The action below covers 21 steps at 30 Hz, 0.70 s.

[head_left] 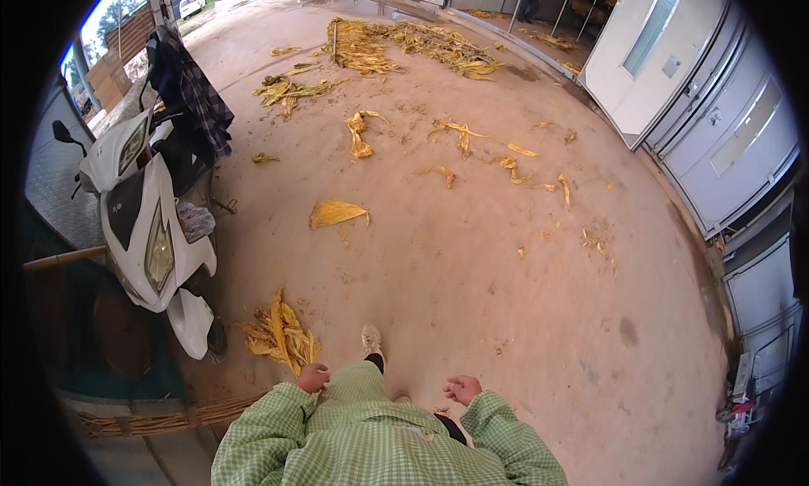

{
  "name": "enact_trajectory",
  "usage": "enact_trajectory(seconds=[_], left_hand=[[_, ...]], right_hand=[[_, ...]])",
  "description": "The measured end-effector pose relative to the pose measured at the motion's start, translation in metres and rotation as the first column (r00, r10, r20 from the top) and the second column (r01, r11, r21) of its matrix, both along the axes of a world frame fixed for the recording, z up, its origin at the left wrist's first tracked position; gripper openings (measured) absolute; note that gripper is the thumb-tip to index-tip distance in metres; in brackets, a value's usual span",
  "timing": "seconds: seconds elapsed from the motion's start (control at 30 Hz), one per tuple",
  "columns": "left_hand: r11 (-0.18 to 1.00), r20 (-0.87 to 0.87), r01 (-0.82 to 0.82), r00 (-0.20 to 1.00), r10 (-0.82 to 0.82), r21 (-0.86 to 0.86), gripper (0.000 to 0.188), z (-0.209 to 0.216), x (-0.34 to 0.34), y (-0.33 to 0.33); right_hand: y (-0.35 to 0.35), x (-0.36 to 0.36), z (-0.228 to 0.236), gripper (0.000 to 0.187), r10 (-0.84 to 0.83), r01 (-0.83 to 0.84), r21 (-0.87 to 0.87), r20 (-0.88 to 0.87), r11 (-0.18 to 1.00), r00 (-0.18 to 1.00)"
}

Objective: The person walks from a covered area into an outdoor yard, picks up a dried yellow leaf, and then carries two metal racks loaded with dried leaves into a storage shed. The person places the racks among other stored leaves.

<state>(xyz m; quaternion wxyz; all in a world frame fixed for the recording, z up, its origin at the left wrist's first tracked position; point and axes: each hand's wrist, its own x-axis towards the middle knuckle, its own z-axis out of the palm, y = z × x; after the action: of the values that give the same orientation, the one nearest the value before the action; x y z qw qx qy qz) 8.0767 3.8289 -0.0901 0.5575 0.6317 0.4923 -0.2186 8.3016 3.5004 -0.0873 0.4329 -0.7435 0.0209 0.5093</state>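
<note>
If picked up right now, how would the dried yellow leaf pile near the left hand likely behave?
The dried yellow leaf pile looks light for its bulk, being thin leaves. Its wrinkled, curled edges suggest it may crumble. With no tie visible, it would probably shed leaves.

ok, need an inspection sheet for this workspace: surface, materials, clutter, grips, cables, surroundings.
Surface: brownish floor, with dark stains; wet patches far back.
Materials: yellow leaf pile at near left; bigger leaf heap at the back.
Clutter: single leaves scattered mid-floor, such as a broad yellow leaf; bundled brown sticks at lower left.
Grips: left grip appears beside the near pile, contact unclear; right grip loosely curled, nothing seen in it.
Cables: nothing seen.
Surroundings: white scooter at left, draped with a dark plaid garment; white door at right.
</note>
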Motion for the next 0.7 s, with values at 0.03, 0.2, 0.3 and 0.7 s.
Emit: enact_trajectory(seconds=[0.03, 0.2, 0.3, 0.7], left_hand=[[1.000, -0.019, -0.005, 1.000, 0.004, -0.004, 0.036, -0.002, 0.011, 0.015], [0.999, -0.094, -0.026, 0.995, 0.023, -0.027, 0.024, -0.074, 0.054, 0.104], [1.000, -0.117, 0.012, 0.993, -0.013, -0.007, 0.025, -0.037, 0.134, 0.149], [0.996, 0.159, -0.044, 0.987, 0.032, 0.072, 0.037, -0.004, 0.383, 0.288]], right_hand=[[0.013, 0.013, -0.005, 0.032, 0.019, -0.019, -0.002, 0.005, 1.000, 1.000], [0.071, 0.086, -0.022, 0.033, -0.012, 0.010, -0.053, -0.031, 0.999, 0.999], [0.081, 0.130, -0.026, 0.034, -0.160, 0.145, -0.204, -0.062, 0.968, 0.985], [0.209, 0.298, -0.032, 0.036, -0.095, 0.072, -0.197, -0.114, 0.978, 0.989]])
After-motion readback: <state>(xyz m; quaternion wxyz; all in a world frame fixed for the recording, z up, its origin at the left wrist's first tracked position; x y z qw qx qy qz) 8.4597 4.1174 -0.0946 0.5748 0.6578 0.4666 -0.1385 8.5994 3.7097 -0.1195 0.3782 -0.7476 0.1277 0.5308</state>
